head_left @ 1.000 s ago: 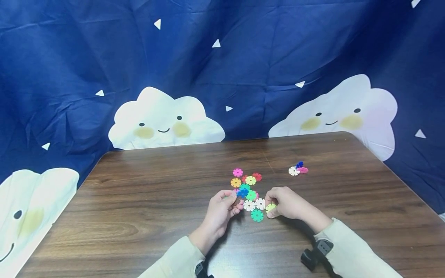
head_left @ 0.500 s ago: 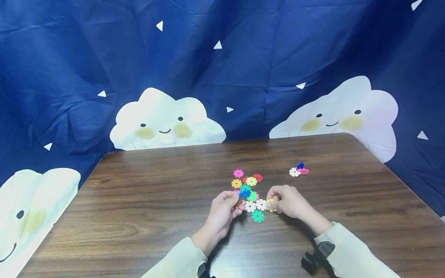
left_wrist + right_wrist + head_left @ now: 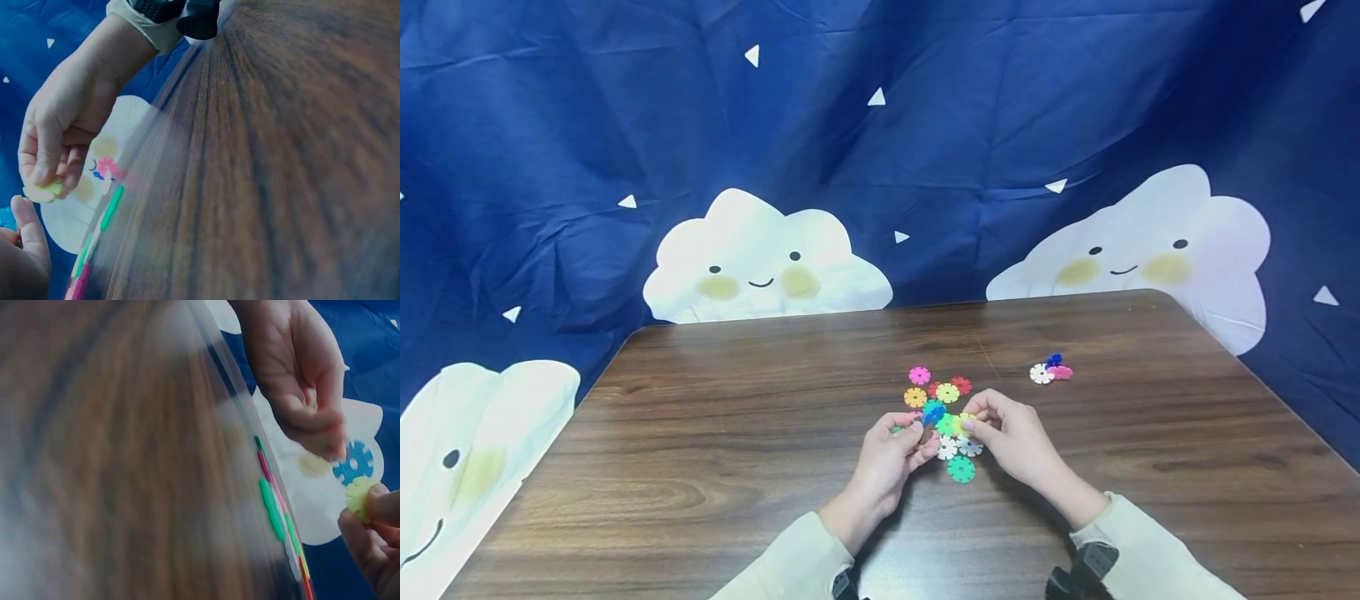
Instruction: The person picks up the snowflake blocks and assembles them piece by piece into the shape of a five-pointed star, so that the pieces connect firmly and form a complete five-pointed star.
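Note:
My left hand (image 3: 887, 462) pinches a blue snowflake disc (image 3: 934, 412), a toothed round piece with slots round its rim. In the right wrist view that blue disc (image 3: 355, 464) shows its flat face and centre hole. Thumb and fingers of my right hand (image 3: 1017, 437) pinch a yellow snowflake disc (image 3: 358, 499) by its edge. Both discs are held up above the table, close to each other, the yellow one (image 3: 42, 191) to the right of the blue. Below them lie loose discs, among them white (image 3: 947, 448), green (image 3: 961, 469) and orange (image 3: 915, 397) ones.
Pink (image 3: 920, 376), red (image 3: 961, 385) and another yellow disc (image 3: 947, 392) lie at the far side of the loose group. Farther right on the wooden table (image 3: 715, 450) sits a small cluster with a white disc (image 3: 1041, 373), a pink and a dark blue one. A blue curtain (image 3: 820, 100) hangs behind.
My right hand has lifted the yellow disc off the table and brought it up and left, near the blue disc. My left hand still holds the blue disc, almost in place.

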Demonstrator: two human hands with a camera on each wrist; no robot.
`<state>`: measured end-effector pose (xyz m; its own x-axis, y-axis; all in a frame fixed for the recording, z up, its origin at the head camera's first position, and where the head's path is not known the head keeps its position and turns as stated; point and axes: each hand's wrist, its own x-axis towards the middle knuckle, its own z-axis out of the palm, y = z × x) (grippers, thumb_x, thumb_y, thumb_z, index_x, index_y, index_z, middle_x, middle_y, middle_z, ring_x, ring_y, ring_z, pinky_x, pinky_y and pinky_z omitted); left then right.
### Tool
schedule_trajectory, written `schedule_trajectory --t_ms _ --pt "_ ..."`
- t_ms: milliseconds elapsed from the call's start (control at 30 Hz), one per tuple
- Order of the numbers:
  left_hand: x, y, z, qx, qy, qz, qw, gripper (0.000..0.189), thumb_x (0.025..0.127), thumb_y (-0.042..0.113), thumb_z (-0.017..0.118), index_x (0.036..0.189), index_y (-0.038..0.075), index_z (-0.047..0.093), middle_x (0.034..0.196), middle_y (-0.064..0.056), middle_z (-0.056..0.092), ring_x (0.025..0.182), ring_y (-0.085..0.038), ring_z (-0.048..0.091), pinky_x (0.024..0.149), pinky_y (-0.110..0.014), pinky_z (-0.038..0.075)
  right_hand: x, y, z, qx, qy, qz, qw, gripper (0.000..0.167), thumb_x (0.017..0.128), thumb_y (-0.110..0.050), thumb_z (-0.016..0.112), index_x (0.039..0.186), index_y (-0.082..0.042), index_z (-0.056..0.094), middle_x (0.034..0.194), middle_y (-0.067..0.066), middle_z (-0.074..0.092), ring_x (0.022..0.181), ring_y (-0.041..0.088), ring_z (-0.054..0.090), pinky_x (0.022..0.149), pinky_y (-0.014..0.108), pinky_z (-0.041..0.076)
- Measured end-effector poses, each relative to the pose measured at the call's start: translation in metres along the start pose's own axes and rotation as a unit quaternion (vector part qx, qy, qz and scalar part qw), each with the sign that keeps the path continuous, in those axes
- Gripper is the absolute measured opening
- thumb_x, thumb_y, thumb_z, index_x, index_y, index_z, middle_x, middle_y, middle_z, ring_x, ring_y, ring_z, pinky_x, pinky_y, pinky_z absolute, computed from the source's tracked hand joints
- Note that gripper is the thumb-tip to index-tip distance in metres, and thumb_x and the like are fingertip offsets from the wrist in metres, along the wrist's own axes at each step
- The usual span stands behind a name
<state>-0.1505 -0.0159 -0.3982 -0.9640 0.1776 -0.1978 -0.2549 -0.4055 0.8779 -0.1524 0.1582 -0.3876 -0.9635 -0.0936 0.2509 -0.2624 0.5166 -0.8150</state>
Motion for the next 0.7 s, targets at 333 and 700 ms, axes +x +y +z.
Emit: schedule_trajectory --t_ms 333,700 --pt "-0.001 -0.003 0.003 0.003 -0.003 0.007 1.0000 0.013 0.091 -0.001 0.050 0.104 -0.004 0.047 0.076 -0.005 0.061 0.067 -0.007 0.063 0.067 -0.019 0.054 -0.005 -0.005 0.008 -0.025 0.043 -0.068 0.9964 0.011 0.080 -0.003 0.068 0.082 -0.009 0.060 0.065 -0.006 0.059 0.057 0.002 0.049 0.051 0.021 0.041" --pt "0.000 -0.004 0.006 0.004 -0.001 0.012 0.9999 0.011 0.090 -0.004 0.050 0.101 -0.004 0.047 0.074 -0.001 0.057 0.066 -0.007 0.062 0.069 -0.021 0.055 -0.005 -0.007 0.014 -0.036 0.055 -0.108 0.9920 0.013 0.077 -0.002 0.070 0.080 -0.009 0.060 0.066 -0.007 0.059 0.058 0.001 0.047 0.052 0.021 0.041"
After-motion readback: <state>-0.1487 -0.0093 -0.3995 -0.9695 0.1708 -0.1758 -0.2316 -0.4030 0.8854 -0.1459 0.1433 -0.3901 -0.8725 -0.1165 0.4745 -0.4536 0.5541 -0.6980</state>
